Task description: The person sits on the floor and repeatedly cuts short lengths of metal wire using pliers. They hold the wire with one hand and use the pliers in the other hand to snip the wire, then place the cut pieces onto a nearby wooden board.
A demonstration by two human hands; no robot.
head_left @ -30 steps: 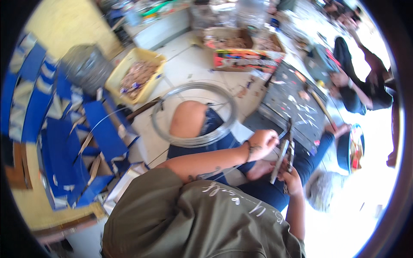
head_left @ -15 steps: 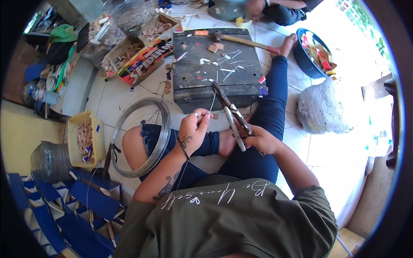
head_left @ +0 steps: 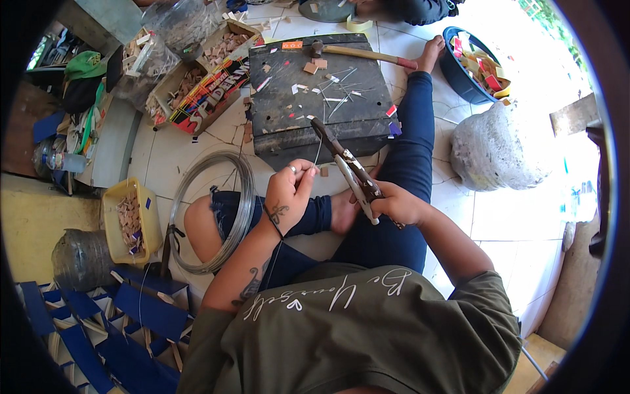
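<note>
My left hand (head_left: 292, 190) pinches a thin metal wire (head_left: 319, 150), which runs up from the fingertips to the jaws of a pair of worn pliers (head_left: 346, 156). My right hand (head_left: 397, 202) is wrapped round the pliers' handles, one of them whitish, the other dark with pale patches. The jaw tip meets the wire just over the near edge of a dark, scuffed block (head_left: 282, 125). Several short cut wires (head_left: 348, 92) lie scattered on the block's top. A large coil of wire (head_left: 247, 197) leans by my bent left knee.
A hammer (head_left: 361, 52) lies across the block's far side. Boxes of small wooden pieces (head_left: 216, 98) stand at the far left, a yellow bin (head_left: 154, 226) nearer. Blue assembled pieces (head_left: 147, 308) fill the lower left. A blue basin (head_left: 456, 79) and a stuffed plastic bag (head_left: 489, 157) are at right.
The pliers' handles have come closer together in my right hand. My left hand still pinches the wire, nearly in the same place. The whole view has shifted slightly.
</note>
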